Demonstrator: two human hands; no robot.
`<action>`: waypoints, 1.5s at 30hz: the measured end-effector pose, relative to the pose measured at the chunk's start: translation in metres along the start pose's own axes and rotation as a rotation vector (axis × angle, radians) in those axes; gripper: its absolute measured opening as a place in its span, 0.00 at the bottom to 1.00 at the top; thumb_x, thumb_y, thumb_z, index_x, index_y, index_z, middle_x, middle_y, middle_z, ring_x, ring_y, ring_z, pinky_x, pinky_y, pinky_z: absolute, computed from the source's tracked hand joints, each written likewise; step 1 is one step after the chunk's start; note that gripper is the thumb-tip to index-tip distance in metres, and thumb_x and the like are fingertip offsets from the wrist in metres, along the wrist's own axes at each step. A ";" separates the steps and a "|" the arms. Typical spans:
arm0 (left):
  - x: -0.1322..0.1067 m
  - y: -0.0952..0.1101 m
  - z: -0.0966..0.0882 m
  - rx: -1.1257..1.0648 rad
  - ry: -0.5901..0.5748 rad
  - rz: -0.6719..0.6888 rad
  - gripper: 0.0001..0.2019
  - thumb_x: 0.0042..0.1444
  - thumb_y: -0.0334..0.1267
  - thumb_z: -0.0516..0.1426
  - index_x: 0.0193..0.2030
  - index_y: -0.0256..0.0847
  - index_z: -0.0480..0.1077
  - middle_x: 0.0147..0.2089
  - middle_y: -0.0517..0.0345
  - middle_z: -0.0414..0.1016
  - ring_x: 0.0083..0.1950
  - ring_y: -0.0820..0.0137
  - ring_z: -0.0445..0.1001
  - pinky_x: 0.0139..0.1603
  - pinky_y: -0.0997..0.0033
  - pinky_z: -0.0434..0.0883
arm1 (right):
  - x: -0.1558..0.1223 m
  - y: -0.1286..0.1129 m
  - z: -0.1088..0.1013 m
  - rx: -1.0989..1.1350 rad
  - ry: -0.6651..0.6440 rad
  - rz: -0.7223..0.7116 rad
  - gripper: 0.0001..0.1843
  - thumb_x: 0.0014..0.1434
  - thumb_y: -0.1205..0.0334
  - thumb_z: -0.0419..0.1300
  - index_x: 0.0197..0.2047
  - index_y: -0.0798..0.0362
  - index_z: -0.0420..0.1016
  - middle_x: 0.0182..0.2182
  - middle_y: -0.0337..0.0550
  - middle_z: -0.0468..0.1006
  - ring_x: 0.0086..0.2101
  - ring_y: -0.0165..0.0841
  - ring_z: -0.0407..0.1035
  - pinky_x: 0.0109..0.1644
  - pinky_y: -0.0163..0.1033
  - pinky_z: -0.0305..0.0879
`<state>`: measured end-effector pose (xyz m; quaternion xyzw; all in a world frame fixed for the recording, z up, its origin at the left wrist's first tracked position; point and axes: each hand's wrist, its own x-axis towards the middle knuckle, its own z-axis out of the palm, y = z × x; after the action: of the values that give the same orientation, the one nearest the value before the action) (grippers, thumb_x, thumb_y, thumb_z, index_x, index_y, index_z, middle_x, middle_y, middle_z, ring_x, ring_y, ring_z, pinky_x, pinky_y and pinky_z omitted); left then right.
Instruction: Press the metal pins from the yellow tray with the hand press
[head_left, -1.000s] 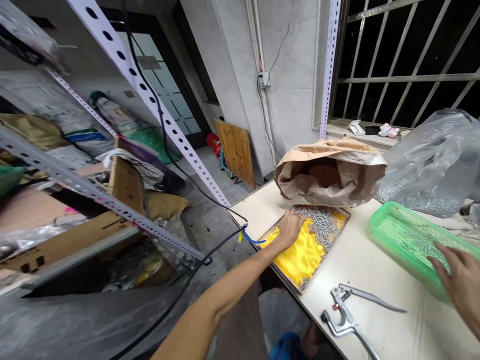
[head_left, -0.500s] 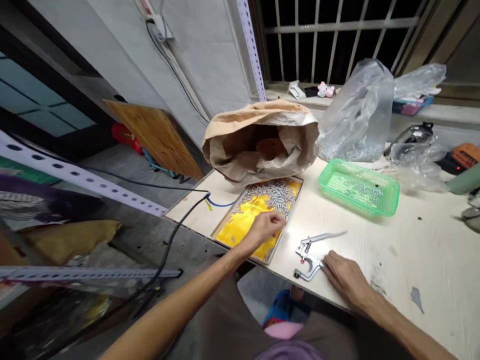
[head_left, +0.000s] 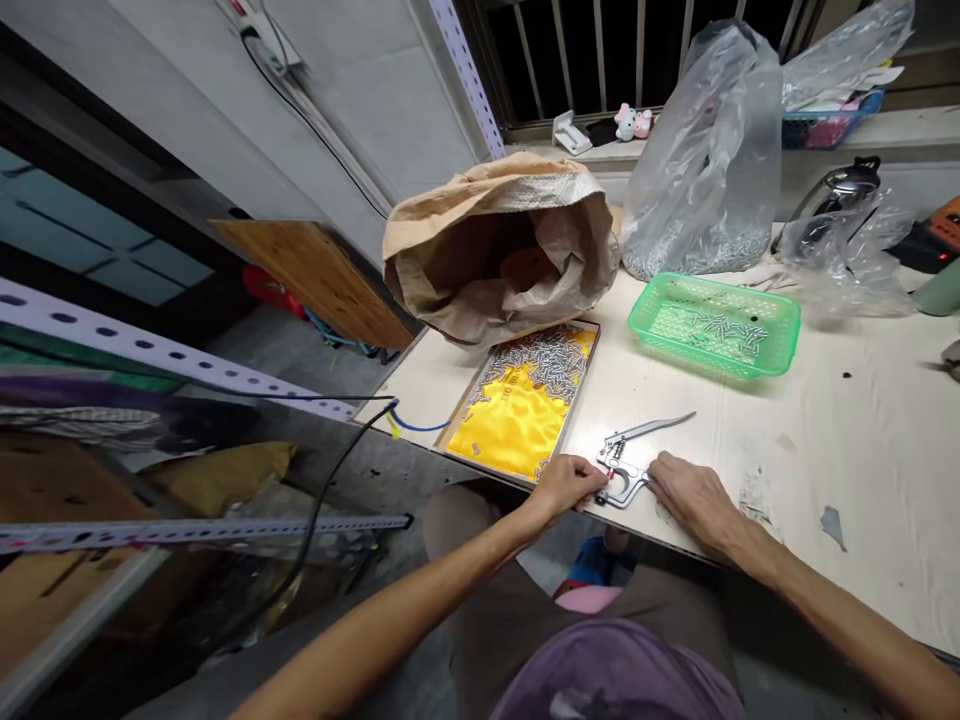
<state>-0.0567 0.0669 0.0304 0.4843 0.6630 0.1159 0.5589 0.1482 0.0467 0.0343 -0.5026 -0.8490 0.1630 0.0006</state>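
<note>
left hand [head_left: 568, 485] gone from tray [head_left: 463, 403], fingertips together at pliers [head_left: 627, 468], lower centre, right hand [head_left: 691, 492] clamped on handle [head_left: 643, 479], head [head_left: 609, 457] leftward, long axis sideways

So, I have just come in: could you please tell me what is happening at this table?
A person's right hand grips the lower handle of silver metal hand pliers on the pale wooden table. The left hand has its fingertips at the tool's C-shaped end; whether they pinch anything is too small to tell. Just beyond that hand, a shallow rectangular tray holds shiny yellow fabric partly covered with small silver metal pieces. More pieces lie in a light-green plastic basket.
</note>
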 end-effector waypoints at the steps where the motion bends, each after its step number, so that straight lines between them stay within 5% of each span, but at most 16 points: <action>1: -0.001 0.002 0.001 0.009 0.000 -0.014 0.07 0.50 0.35 0.59 0.25 0.34 0.72 0.14 0.68 0.63 0.16 0.80 0.60 0.18 0.81 0.60 | 0.000 0.000 0.000 -0.005 -0.005 0.006 0.09 0.65 0.65 0.47 0.35 0.51 0.66 0.32 0.41 0.70 0.33 0.31 0.65 0.31 0.36 0.52; 13: 0.000 0.006 0.000 0.167 -0.136 -0.100 0.07 0.46 0.33 0.59 0.21 0.34 0.68 0.13 0.69 0.62 0.15 0.78 0.63 0.19 0.80 0.65 | -0.001 -0.001 -0.003 -0.051 -0.051 -0.046 0.08 0.63 0.61 0.51 0.42 0.50 0.69 0.40 0.45 0.72 0.38 0.35 0.66 0.34 0.37 0.58; 18: -0.001 -0.001 0.000 0.134 -0.133 -0.095 0.08 0.45 0.36 0.61 0.22 0.34 0.69 0.13 0.69 0.60 0.15 0.79 0.62 0.17 0.81 0.63 | 0.008 0.026 -0.001 -0.102 0.130 -0.059 0.38 0.49 0.44 0.64 0.58 0.54 0.61 0.58 0.59 0.62 0.55 0.50 0.57 0.51 0.51 0.58; 24: -0.004 -0.001 0.002 0.121 -0.101 -0.103 0.08 0.45 0.37 0.61 0.23 0.34 0.71 0.13 0.68 0.61 0.16 0.79 0.62 0.17 0.81 0.64 | 0.022 0.040 -0.006 -0.155 0.063 -0.102 0.51 0.38 0.38 0.67 0.60 0.57 0.60 0.52 0.59 0.68 0.52 0.51 0.60 0.54 0.53 0.54; 32: -0.005 -0.006 0.002 0.203 -0.095 -0.093 0.11 0.51 0.39 0.59 0.23 0.35 0.69 0.14 0.67 0.61 0.17 0.77 0.63 0.20 0.77 0.65 | 0.017 0.028 -0.014 -0.122 0.007 -0.061 0.30 0.44 0.48 0.68 0.47 0.56 0.70 0.41 0.51 0.71 0.42 0.43 0.63 0.44 0.44 0.59; 35: -0.013 -0.006 0.003 0.443 0.048 0.102 0.13 0.55 0.41 0.56 0.24 0.35 0.70 0.21 0.60 0.68 0.25 0.72 0.69 0.28 0.74 0.68 | 0.012 0.027 -0.010 -0.056 0.018 -0.059 0.26 0.46 0.53 0.68 0.45 0.58 0.70 0.40 0.50 0.71 0.41 0.41 0.63 0.43 0.42 0.60; 38: -0.017 0.001 0.009 0.698 0.217 0.509 0.09 0.57 0.41 0.56 0.35 0.37 0.72 0.37 0.52 0.72 0.41 0.65 0.71 0.42 0.68 0.69 | 0.009 0.025 -0.006 -0.042 0.055 -0.066 0.21 0.48 0.57 0.67 0.43 0.58 0.70 0.39 0.50 0.70 0.41 0.41 0.63 0.43 0.42 0.61; 41: -0.008 0.013 0.019 0.862 0.123 0.824 0.14 0.56 0.40 0.58 0.48 0.38 0.67 0.48 0.49 0.69 0.53 0.59 0.66 0.51 0.61 0.67 | 0.007 0.025 -0.003 -0.044 0.103 -0.078 0.18 0.49 0.60 0.66 0.43 0.58 0.70 0.38 0.49 0.70 0.40 0.40 0.63 0.44 0.42 0.61; 45: 0.013 0.031 0.028 1.035 -0.030 0.927 0.25 0.55 0.43 0.59 0.57 0.39 0.59 0.50 0.48 0.67 0.52 0.58 0.65 0.51 0.58 0.66 | 0.002 0.030 0.000 -0.057 0.124 -0.083 0.26 0.45 0.55 0.68 0.46 0.57 0.68 0.38 0.48 0.70 0.39 0.40 0.63 0.42 0.42 0.62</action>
<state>-0.0158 0.0812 0.0339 0.9232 0.3501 0.0050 0.1581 0.1724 0.0615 0.0259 -0.4757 -0.8719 0.1068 0.0458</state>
